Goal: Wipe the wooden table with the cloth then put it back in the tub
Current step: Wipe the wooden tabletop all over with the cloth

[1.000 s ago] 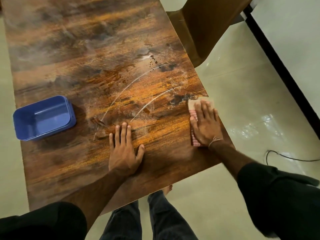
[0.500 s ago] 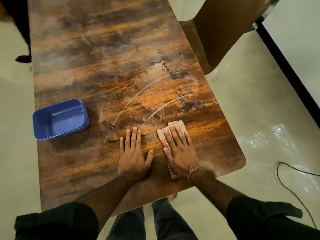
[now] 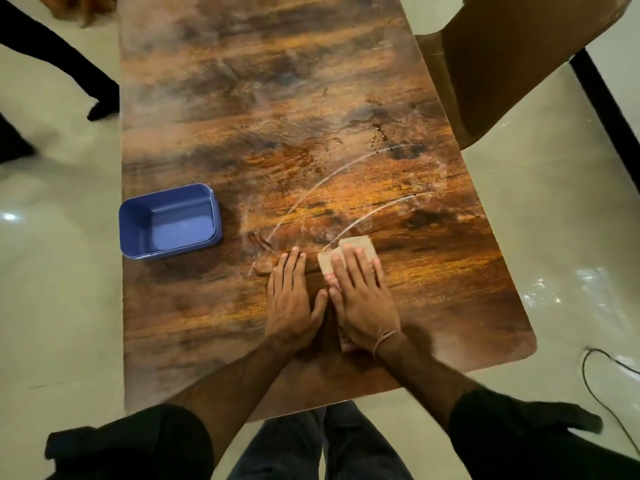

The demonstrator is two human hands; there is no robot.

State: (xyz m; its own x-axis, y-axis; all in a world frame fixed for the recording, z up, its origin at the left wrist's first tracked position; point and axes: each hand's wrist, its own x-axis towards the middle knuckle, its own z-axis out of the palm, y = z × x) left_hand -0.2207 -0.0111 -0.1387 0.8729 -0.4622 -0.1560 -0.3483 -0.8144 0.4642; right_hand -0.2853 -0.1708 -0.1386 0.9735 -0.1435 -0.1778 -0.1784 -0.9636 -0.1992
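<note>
Small folded beige cloth (image 3: 356, 247) lies flat on brown wooden worktop (image 3: 242, 116), toward the near edge, pinned under right grip (image 3: 363, 299): fingers straight, pressing down, not curled round it. Cloth's far end shows past the fingertips. Left grip (image 3: 292, 299) flat on wood just beside, fingers straight. Blue rectangular plastic tub (image 3: 169, 221) sits at left edge, well apart.

Brown chair (image 3: 502, 64) at upper right; pale glossy tiled floor (image 3: 554, 220) all round; black cable (image 3: 583, 368) lying on it, lower right; another person's dark leg and shoe (image 3: 100, 105), upper left
</note>
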